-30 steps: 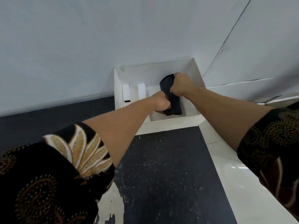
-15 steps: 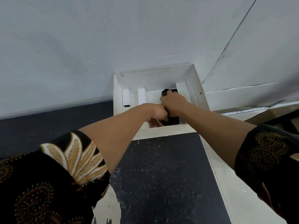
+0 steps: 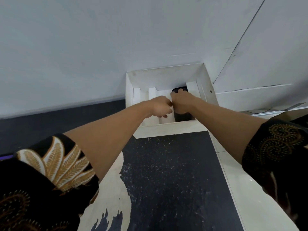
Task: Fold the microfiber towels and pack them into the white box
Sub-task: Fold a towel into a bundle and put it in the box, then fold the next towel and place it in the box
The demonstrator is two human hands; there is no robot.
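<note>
A white box (image 3: 168,75) stands open against the wall, with white cardboard dividers inside. A folded black microfiber towel (image 3: 180,89) stands on edge in the box's right slot. My right hand (image 3: 182,103) is closed over the towel's top and presses it down; most of the towel is hidden under it. Just left of it, my left hand (image 3: 160,106) is inside the box with its fingers curled; whether they touch the towel or a divider is hidden.
A dark speckled mat (image 3: 171,177) covers the surface in front of the box, with a pale worn patch (image 3: 110,189) at its left. A white wall (image 3: 100,47) rises behind. White panels (image 3: 260,95) lie to the right of the box.
The black towel was held above the box in both hands; it has gone down into the right slot. My left hand has come off its lower end.
</note>
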